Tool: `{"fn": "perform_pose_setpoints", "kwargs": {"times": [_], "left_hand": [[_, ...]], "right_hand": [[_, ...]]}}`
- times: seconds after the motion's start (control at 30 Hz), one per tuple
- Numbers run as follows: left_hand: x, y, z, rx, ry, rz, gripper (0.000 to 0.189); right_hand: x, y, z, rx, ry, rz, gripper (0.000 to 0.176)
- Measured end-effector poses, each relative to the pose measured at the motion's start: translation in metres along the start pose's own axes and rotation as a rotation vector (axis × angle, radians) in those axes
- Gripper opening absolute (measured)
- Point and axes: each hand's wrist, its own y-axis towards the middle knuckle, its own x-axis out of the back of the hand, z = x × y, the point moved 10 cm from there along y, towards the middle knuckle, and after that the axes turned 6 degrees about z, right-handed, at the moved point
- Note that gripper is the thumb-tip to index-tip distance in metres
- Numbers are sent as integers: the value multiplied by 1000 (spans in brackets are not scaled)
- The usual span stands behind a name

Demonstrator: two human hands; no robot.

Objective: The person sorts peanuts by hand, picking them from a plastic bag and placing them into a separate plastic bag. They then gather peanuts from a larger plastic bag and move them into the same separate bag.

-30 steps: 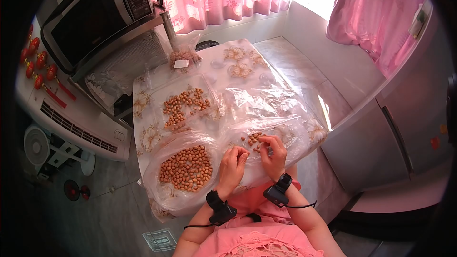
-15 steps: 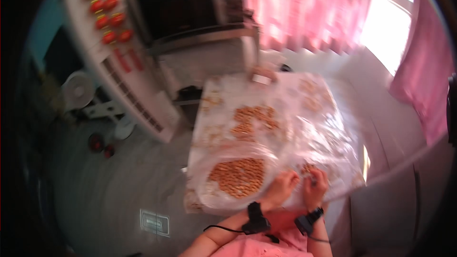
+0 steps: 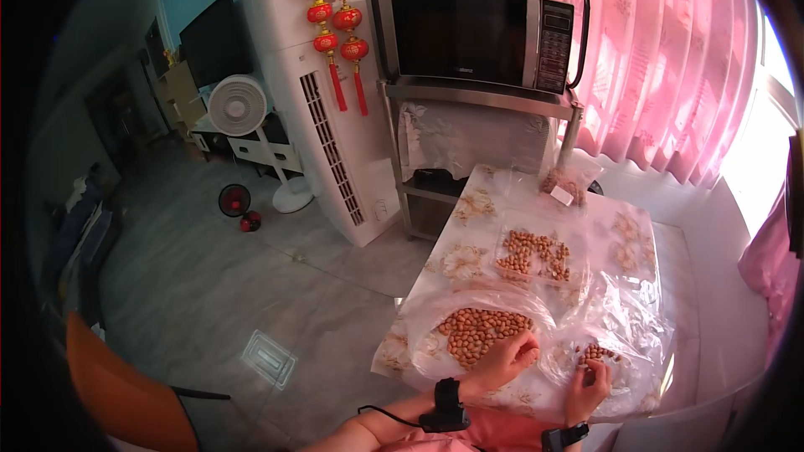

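My left hand (image 3: 505, 361) hovers at the lower right edge of a big heap of small brown nuts (image 3: 479, 333) lying in an opened clear plastic bag (image 3: 425, 343). Its fingers are curled together, and whatever is between them is hidden. To the right, my right hand (image 3: 589, 388) has its fingers bent in a pinch just below a smaller pile of nuts (image 3: 598, 354) on crumpled clear plastic (image 3: 624, 318); I cannot make out anything in its fingertips. Both wrists wear black bands, the left with a cable.
Farther back on the flowered tablecloth (image 3: 456, 259) lie a clear tray of nuts (image 3: 536, 255) and a bag with a white label (image 3: 561, 194). Beyond stands a microwave (image 3: 465, 42) on a metal rack. An orange chair (image 3: 126, 385) and a white fan (image 3: 239, 106) are on the left.
The view has swung left and upward, so the room shifts right and down. My left hand has moved toward the big heap, and my hands are farther apart.
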Motion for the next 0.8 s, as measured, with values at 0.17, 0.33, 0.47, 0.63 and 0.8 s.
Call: {"fn": "perform_pose_setpoints", "kwargs": {"times": [0.17,0.33,0.47,0.63,0.8], "left_hand": [[37,-10,15,47,151,-97,16],[58,-14,12,55,368,-157,16],[64,-13,8,80,441,-159,16],[67,-11,17,61,482,-170,16],[67,-10,12,41,567,-190,14]], "right_hand": [[-3,-1,-8,-9,9,21,17],[-2,0,-8,-1,-16,20,20],[-1,0,-4,2,-9,16,20],[-2,0,-4,-19,14,25,20],[-1,0,-1,-22,22,33,19]]}}
